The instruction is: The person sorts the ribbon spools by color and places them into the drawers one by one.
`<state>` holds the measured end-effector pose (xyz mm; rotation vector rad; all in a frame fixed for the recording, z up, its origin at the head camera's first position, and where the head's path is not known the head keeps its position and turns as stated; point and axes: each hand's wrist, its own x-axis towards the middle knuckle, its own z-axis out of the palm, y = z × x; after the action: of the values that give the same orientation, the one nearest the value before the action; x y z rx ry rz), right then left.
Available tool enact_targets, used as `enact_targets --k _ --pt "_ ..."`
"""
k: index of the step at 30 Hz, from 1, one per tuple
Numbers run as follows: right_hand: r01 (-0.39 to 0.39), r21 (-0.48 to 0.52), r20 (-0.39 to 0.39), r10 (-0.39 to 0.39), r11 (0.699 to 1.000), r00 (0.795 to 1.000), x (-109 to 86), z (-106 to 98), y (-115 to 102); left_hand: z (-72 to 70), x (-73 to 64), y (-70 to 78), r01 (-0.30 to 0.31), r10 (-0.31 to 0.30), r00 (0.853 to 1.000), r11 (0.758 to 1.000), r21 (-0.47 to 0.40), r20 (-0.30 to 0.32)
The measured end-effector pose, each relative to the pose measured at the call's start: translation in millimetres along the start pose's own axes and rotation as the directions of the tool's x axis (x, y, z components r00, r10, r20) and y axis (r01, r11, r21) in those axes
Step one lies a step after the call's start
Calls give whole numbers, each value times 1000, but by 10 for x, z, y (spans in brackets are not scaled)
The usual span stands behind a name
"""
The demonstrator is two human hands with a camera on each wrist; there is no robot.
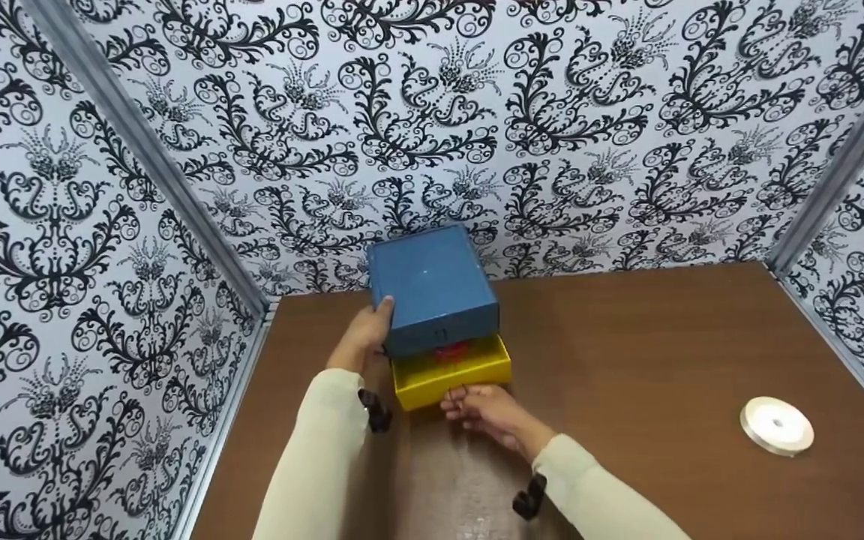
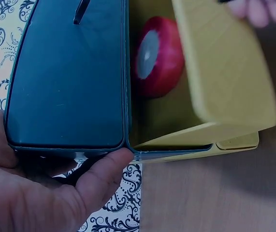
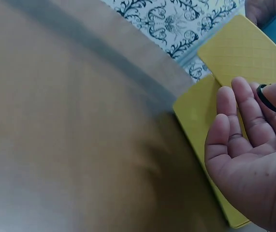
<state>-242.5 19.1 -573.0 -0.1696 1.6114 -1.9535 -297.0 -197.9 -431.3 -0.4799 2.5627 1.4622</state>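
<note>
Apparently at drawer-sliding step: yellow drawer (image 1: 454, 381) partway out below blue box (image 1: 432, 274), red spool (image 2: 162, 58) inside. Gripping box side with fingers of left hand (image 1: 367, 328); pinching black loop (image 3: 266, 101) at drawer front with drawn-together fingers of right hand (image 1: 488, 407). Likely calling for level guidance, firm bracing. On brown bench (image 1: 627, 337), white spool (image 1: 792, 435) at right; patterned walls (image 1: 439, 112) around.

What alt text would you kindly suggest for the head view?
A person's left hand grips a blue box while the right hand is at the front of its open yellow drawer, which holds a red ribbon spool. A white ribbon spool lies to the right on a brown table.
</note>
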Motion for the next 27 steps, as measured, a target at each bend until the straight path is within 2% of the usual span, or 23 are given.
enact_targets --k 4,14,19,22,25,27 --pt "-20 -9 -25 19 1000 1000 156 -37 -97 19 -11 21 -3 3 1000 998 62 -7" --pt "-66 25 -86 68 997 994 425 -18 -261 21 -31 42 -23 25 1000 997 80 -19" --pt "-65 11 -45 65 998 997 421 -11 -254 0 -17 18 -16 17 1000 999 49 -18" --pt "-38 -40 -24 37 998 999 383 -59 -199 -15 -5 0 -10 11 1000 999 50 -12" --pt "-11 -122 -72 2 992 997 338 -157 -125 -23 7 -1 -17 18 1000 996 83 -11" --pt "-26 -151 -123 8 988 992 302 -243 -64 -9 8 3 -19 21 1000 995 97 -17"
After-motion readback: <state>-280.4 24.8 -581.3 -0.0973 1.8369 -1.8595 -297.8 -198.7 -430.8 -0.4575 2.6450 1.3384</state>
